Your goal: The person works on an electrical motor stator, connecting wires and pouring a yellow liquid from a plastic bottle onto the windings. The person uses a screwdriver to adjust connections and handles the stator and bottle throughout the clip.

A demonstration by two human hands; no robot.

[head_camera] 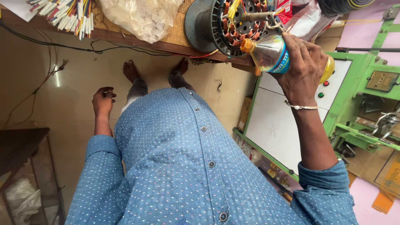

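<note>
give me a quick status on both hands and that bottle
Right hand gripping plastic bottle, tipped, orange cap on, toward motor stator. Left hand hanging, closed. Nothing between bottle and stator.

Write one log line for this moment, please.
right hand: holds plastic bottle by motor stator | left hand: closed, hanging at side

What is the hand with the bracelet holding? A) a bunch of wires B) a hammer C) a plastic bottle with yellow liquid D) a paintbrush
C: the right hand grips a clear plastic bottle with an orange cap and yellowish liquid, tilted toward the motor stator on the wooden bench; the left hand hangs by the person's side.
</note>
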